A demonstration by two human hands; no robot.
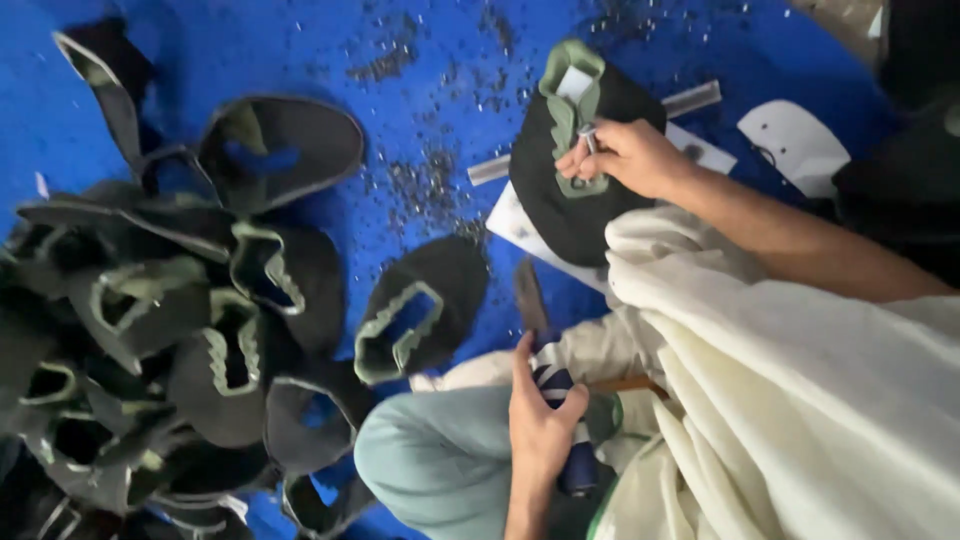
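Head view: right hand [625, 157] pinches small metal punch [588, 137] on green trim of dark shoe upper [570, 190]. Left hand [540, 420] grips hammer [560, 400], just below upper. Risk: off-line blow strikes fingers; unclamped upper may shift on white board [515, 225].

Right hand [625, 155] pinching a small metal piece on a black shoe upper [570, 205], left hand [540, 420] gripping a dark-handled tool [560, 400], heap of uppers [170, 330] on blue floor [420, 60]

Blue floor [300, 40] w/ shoe uppers [240, 330], punchings [425, 185]
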